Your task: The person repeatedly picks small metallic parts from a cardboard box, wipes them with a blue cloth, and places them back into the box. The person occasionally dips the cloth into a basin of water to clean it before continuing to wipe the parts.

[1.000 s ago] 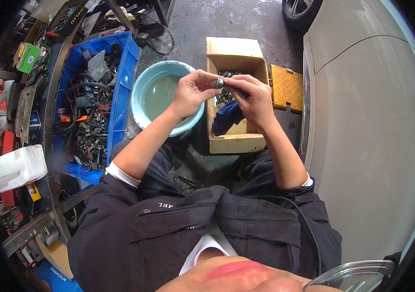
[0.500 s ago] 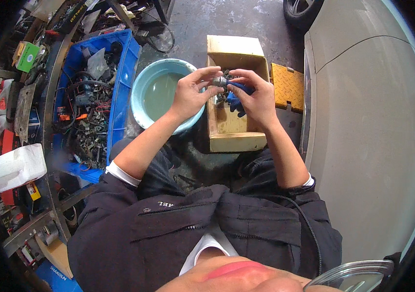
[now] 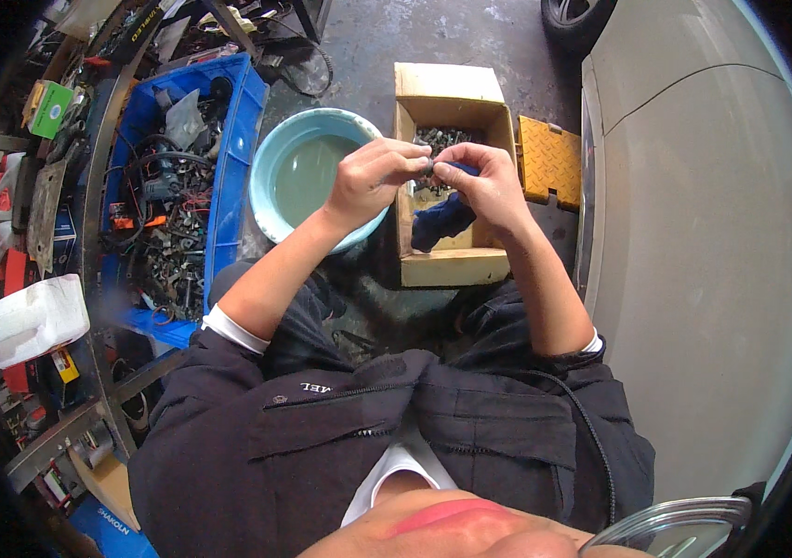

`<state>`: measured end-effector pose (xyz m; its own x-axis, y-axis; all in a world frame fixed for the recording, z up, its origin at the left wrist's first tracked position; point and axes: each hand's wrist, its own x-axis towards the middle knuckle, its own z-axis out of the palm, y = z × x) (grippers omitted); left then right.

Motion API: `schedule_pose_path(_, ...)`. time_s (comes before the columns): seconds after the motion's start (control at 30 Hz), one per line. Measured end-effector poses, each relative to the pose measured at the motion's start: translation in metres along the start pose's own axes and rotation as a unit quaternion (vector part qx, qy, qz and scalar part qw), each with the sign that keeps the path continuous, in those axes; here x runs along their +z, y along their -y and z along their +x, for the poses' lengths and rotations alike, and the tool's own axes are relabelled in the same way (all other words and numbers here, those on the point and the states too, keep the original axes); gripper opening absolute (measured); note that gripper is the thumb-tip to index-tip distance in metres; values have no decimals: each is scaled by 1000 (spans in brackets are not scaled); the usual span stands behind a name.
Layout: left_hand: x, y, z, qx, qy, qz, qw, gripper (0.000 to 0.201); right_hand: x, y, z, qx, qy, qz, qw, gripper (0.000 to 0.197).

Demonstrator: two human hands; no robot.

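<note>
Now, above the cardboard box [image 3: 456,271], I see the left hand [image 3: 370,182] pinched closed on a small metal part [image 3: 429,170], while the right hand [image 3: 486,189], fingers closed too, grips a blue cloth [image 3: 443,223] near it.

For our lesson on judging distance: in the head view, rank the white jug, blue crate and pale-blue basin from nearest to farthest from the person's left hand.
1. Pale-blue basin, partly hidden behind the left hand.
2. Blue crate, left of the basin.
3. White jug, at the far left.
</note>
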<state>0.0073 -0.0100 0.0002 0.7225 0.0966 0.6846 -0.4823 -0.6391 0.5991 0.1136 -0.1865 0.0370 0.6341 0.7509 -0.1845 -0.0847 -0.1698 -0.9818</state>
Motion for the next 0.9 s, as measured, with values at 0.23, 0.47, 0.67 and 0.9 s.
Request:
schedule_pose_path(0.23,-4,-1,4,62,21,50,997,28,-4,-6,2,160,25,184,970,8)
schedule_pose_path(0.47,10,3,-8,-280,54,-169,943,38,5,-8,4,-107,-77,-67,989,21)
schedule_pose_path(0.67,10,11,-9,-350,10,-389,852,36,3,-6,3,-175,-87,-179,964,22)
schedule_pose_path(0.9,4,5,-2,-390,-19,-422,818,41,3,2,-1,-292,-92,-287,908,20)
